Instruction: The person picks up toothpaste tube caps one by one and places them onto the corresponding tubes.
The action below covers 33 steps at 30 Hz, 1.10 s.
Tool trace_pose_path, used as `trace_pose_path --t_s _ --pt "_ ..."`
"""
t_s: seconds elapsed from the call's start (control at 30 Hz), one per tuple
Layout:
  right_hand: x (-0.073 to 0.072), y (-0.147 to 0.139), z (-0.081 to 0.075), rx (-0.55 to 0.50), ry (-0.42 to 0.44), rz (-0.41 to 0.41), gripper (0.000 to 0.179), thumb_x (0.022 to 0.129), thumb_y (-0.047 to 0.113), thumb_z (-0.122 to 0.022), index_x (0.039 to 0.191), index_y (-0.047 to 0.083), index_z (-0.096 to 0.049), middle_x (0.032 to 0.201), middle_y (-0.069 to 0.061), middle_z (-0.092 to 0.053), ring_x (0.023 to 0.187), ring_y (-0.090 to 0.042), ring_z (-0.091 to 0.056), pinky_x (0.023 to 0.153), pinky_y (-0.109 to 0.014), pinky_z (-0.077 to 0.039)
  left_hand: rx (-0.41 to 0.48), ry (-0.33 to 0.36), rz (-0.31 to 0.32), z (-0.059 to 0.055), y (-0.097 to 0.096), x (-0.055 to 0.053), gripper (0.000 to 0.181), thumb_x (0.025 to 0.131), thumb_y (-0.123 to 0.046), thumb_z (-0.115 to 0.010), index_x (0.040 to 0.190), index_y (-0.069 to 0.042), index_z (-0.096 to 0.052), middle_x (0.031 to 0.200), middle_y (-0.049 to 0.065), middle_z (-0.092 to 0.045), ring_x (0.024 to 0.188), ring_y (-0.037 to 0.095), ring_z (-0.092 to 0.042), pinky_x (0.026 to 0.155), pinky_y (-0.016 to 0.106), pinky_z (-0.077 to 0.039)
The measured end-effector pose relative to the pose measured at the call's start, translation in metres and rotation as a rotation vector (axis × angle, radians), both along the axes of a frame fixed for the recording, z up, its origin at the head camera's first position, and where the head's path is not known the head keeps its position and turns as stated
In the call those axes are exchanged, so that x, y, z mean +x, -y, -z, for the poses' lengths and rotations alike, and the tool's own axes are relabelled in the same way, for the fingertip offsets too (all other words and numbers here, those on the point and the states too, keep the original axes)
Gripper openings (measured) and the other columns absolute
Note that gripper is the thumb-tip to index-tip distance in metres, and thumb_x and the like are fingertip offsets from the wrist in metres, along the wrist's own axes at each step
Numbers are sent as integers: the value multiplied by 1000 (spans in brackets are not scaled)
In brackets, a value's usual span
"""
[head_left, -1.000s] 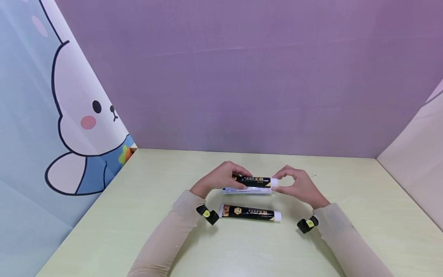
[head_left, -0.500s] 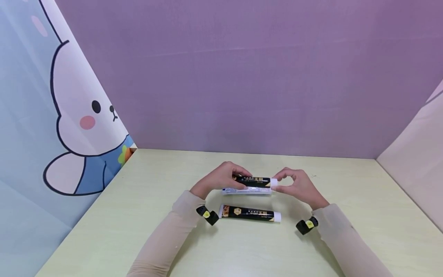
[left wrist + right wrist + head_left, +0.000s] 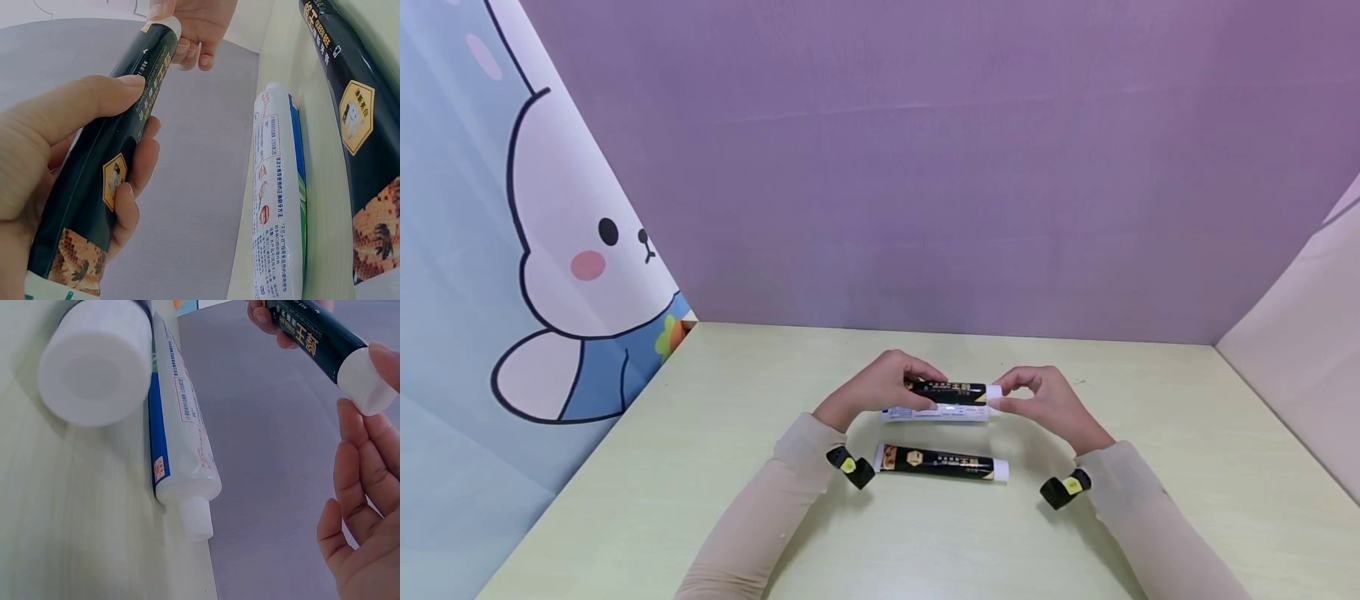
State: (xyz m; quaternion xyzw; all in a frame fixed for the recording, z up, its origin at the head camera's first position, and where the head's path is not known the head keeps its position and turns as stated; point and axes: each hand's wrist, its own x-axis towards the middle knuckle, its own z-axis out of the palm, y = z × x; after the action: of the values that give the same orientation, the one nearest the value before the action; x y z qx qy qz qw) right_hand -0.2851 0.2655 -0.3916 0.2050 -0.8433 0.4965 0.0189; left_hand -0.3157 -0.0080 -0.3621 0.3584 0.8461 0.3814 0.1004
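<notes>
My left hand grips a black toothpaste tube with gold lettering and a honeycomb print, its thumb across the top and fingers curled underneath. The tube is held lengthwise above the table, its white cap toward the right. My right hand pinches that cap between thumb and fingertips. Close below, a white toothpaste tube with blue and green edging lies on the table, partly covered by the held tube in the head view. Nearer the person lies a second black toothpaste tube, its white cap also to the right.
The pale wooden table runs back to a purple cloth backdrop. A blue cloth with a cartoon rabbit hangs on the left, and a pale cloth on the right. Each wrist wears a small black camera.
The right hand's fingers have shifted slightly around the cap, the index finger a little lower. The left hand and the tubes stay in place.
</notes>
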Motion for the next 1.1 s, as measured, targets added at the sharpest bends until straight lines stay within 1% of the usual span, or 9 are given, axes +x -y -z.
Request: trace_pose_path --t_s 0.1,0.2,0.33,0.47,0.6,0.7,0.9,1.0,1.1 --pt "-2 -1 1 -17 32 -7 15 79 21 -76 88 10 -72 86 -1 -68 88 -13 -57 86 -36 -39 -5 7 -13 -1 -1 -1 36 78 -11 -77 113 -11 -70 113 2 -68 94 8 -60 74 21 -47" --pt "-3 0 2 -30 47 -10 17 80 20 -75 90 7 -71 88 -2 -68 87 -12 -58 85 -33 -41 -5 11 -11 0 -1 -1 36 78 -12 -77 113 -11 -70 113 2 -68 93 7 -60 72 21 -47" --pt "-5 1 5 -43 80 -15 22 80 19 -75 94 3 -70 90 -2 -68 86 -14 -58 83 -33 -43 1 -1 3 2 0 -4 35 77 -12 -77 112 -11 -70 111 1 -68 94 7 -60 73 21 -47" --pt "-7 3 8 -25 122 -8 26 81 21 -75 98 2 -69 91 -1 -67 85 -16 -57 78 -32 -44 0 -3 -1 6 2 -6 35 77 -12 -77 111 -12 -70 110 -1 -69 94 6 -61 75 22 -48" --pt "-6 5 6 11 127 16 32 81 24 -74 103 1 -67 93 -2 -67 85 -20 -57 73 -30 -46 11 -10 -9 10 2 -9 35 76 -10 -77 111 -12 -70 108 -1 -69 93 6 -61 76 22 -49" --pt "-6 4 4 24 117 21 35 83 26 -73 106 2 -67 98 -6 -67 87 -21 -57 73 -29 -48 21 -15 -19 12 0 -12 36 76 -9 -78 111 -11 -70 107 0 -69 89 6 -62 74 22 -49" --pt "-3 -4 4 23 98 47 30 86 22 -70 108 2 -66 108 -12 -65 90 -16 -58 76 -24 -49 -9 -19 -52 14 -1 -18 36 77 -12 -77 112 -13 -70 109 -1 -69 90 5 -62 76 21 -49" --pt "-1 -10 5 29 110 62 30 87 22 -68 109 1 -66 109 -12 -65 90 -14 -57 75 -24 -48 -25 -22 -64 15 -1 -22 36 78 -13 -77 113 -13 -69 110 -2 -68 92 5 -62 77 21 -49" --pt "1 -13 6 36 124 67 32 88 23 -68 110 0 -65 105 -10 -66 90 -15 -57 74 -24 -49 -12 -20 -68 16 -1 -28 37 78 -13 -77 114 -13 -69 111 -1 -68 90 6 -61 77 22 -48"
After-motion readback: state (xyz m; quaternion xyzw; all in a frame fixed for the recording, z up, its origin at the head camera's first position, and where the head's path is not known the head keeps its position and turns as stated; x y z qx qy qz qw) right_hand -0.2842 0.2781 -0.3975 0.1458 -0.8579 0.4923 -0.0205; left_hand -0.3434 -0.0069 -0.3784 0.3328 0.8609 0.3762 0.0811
